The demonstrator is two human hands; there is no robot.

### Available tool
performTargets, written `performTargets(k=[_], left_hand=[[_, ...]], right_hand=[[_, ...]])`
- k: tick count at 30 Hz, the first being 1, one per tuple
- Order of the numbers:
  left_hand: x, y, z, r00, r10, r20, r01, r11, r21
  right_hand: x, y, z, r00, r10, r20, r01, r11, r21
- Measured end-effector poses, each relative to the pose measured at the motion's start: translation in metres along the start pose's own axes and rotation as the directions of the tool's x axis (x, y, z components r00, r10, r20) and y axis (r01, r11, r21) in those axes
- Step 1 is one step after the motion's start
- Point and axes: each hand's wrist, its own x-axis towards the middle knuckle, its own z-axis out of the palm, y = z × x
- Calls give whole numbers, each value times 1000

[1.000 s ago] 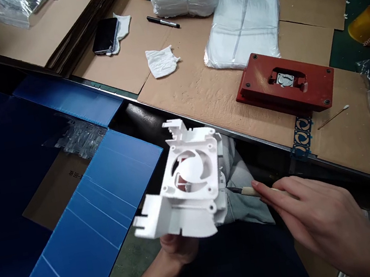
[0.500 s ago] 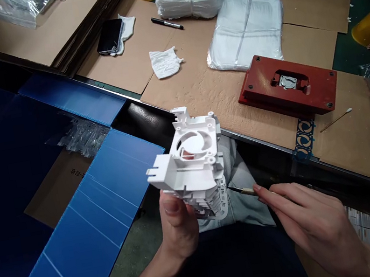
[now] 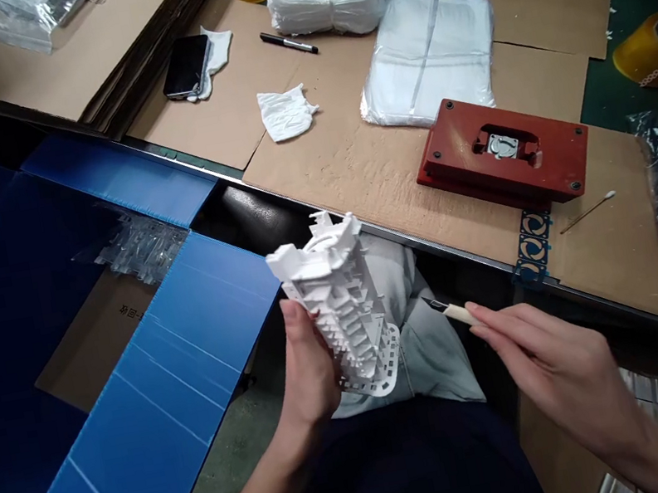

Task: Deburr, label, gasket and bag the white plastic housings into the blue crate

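Note:
My left hand [image 3: 306,364] is closed around a white moulded plastic housing [image 3: 342,303], thumb on its near left side and the other fingers hidden behind it. The housing stands tilted over my lap, its ribbed side towards me and a perforated flange at the bottom. To its right, my right hand [image 3: 555,373] pinches the pale handle of a craft knife [image 3: 459,314]. The dark blade points left towards the housing, with a gap between them.
A red fixture block [image 3: 455,133] sits on the cardboard-covered table near a blue strip of fan-shaped parts [image 3: 534,246] and a cotton swab [image 3: 588,211]. Behind lie wrapped bag stacks [image 3: 426,53], a pen [image 3: 288,43] and a phone [image 3: 186,67]. Blue corrugated sheet [image 3: 157,393] edges the left.
The housing has been tipped in my left hand, so its ribbed side shows more and its round opening less. The knife has moved away from it, up and to the right.

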Motion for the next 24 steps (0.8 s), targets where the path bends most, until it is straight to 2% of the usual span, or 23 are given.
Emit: performTargets(k=[2,4,6,10,12,14,17,20,22,24], left_hand=[[5,6,10,999,-3,-42,2,999,-41],[8,13,18,993,-114,-37,110,989,-103],[9,20,24,973,-231,-9,227,962,-149],[7,29,29,939,-341,56,345,923,-168],[6,31,30,923,-373,89,384,906,-177],[7,31,29,910,-398,118,414,891,-186],[10,28,25,877,-447,178,478,855,-204],[14,20,21,790,-539,293,601,773,-200],[16,13,20,730,-580,361,669,716,-202],[17,6,21,692,-604,396,710,670,-217]], right_hand=[[-2,3,5,989,144,37,-146,988,50],[-1,4,7,948,307,85,-315,943,104],[1,3,5,900,403,165,-429,886,176],[4,3,2,859,436,270,-501,823,266],[4,4,2,841,465,277,-533,800,276],[4,5,2,846,469,255,-529,800,285],[8,5,-3,922,349,169,-386,872,303],[21,7,-11,989,94,112,-124,949,292],[33,10,-16,989,-95,112,65,967,248],[46,11,-18,949,-280,141,251,948,194]])
